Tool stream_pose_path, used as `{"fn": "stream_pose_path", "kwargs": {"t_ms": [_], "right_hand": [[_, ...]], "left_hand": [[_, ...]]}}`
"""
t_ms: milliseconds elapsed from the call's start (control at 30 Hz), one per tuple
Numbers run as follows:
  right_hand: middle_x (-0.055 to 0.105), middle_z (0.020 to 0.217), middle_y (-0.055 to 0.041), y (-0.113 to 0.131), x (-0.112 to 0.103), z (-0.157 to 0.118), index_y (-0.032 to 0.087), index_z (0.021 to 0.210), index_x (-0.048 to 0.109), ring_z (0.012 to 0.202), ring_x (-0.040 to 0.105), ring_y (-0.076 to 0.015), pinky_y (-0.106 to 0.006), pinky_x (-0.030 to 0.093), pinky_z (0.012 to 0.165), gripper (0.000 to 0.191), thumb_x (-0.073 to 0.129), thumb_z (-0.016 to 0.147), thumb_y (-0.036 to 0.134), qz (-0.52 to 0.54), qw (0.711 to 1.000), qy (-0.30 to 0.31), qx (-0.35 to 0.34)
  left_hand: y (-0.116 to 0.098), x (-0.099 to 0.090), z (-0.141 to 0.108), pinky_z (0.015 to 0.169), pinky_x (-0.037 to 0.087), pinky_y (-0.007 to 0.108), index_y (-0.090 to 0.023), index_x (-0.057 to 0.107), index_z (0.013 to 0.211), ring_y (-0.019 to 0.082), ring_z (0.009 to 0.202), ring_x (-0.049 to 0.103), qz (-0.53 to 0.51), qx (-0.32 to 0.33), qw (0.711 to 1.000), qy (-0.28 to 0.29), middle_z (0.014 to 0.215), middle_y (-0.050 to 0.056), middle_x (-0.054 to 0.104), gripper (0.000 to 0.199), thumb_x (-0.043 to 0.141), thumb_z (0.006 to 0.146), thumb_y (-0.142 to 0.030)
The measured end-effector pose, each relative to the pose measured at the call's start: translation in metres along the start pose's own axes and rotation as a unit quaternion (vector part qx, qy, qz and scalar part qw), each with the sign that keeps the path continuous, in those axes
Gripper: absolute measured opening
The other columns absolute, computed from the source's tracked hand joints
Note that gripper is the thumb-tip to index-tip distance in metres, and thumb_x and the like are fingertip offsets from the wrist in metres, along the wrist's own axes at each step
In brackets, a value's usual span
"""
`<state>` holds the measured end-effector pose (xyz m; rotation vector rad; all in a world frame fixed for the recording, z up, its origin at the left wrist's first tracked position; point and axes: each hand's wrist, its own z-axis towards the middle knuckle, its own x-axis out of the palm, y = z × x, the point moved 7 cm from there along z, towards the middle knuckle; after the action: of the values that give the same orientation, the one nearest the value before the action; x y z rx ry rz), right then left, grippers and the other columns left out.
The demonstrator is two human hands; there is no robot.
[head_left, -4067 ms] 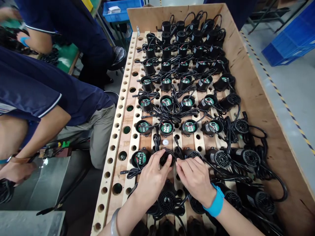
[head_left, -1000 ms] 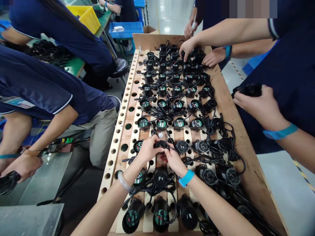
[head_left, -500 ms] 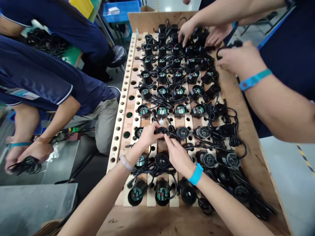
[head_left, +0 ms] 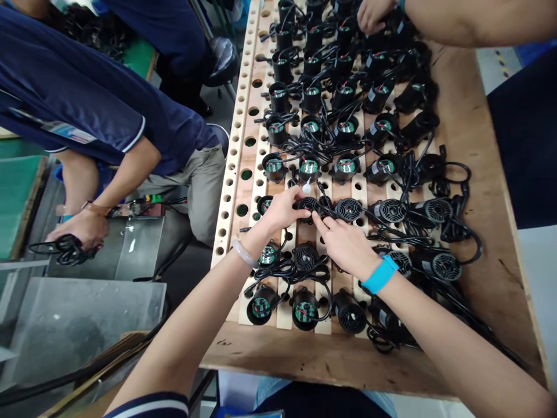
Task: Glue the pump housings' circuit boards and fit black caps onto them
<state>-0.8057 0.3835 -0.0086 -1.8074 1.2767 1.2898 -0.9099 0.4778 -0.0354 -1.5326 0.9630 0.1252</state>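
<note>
Both hands meet at a black round part with a slotted cover [head_left: 308,204], seated in the wooden rack [head_left: 227,197]. My left hand [head_left: 285,208] grips its left side between thumb and fingers. My right hand [head_left: 346,244] touches its lower right edge with the extended index finger; its other fingers are loosely bent and nothing shows in them. A small white piece [head_left: 307,188] sits just above the part. To the right is another slotted black part [head_left: 348,209]. Open black housings with green boards [head_left: 308,166] stand behind, with black cables among them.
More housings [head_left: 261,305] and tangled cables fill the near rows. At left, a seated person holds a black cable bundle [head_left: 72,248] beside a metal surface [head_left: 87,331]. Another person's hand [head_left: 375,14] reaches over the far rows. A black stool [head_left: 221,58] stands behind.
The view has shifted so the rack appears higher and farther right. Both my hands stay at the same part. The other person's second hand near the rack's right side is out of view.
</note>
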Motion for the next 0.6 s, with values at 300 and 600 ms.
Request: {"fn": "stream_pose_path", "kwargs": {"t_ms": [300, 600], "right_hand": [[0.059, 0.111, -0.0125, -0.005, 0.006, -0.002, 0.014, 0.150, 0.020, 0.093, 0.056, -0.0224, -0.032, 0.043, 0.065, 0.064, 0.032, 0.087, 0.005, -0.008, 1.000, -0.015, 0.007], [0.059, 0.110, -0.0130, -0.005, -0.013, -0.040, 0.012, 0.131, 0.052, 0.102, 0.051, -0.0239, -0.039, 0.047, 0.086, 0.042, 0.036, 0.092, 0.012, 0.117, 0.975, -0.188, 0.026]], "left_hand": [[0.002, 0.000, 0.001, 0.079, 0.046, 0.029, -0.015, 0.059, 0.088, 0.016, 0.083, 0.060, -0.019, 0.009, 1.000, -0.003, 0.089, 0.002, 0.066, 0.026, 0.073, 0.066, -0.018], [0.003, 0.002, -0.001, 0.074, 0.047, 0.028, -0.015, 0.060, 0.088, 0.016, 0.080, 0.062, 0.003, -0.015, 1.000, -0.015, 0.087, 0.001, 0.068, 0.026, 0.075, 0.067, -0.017]]}}
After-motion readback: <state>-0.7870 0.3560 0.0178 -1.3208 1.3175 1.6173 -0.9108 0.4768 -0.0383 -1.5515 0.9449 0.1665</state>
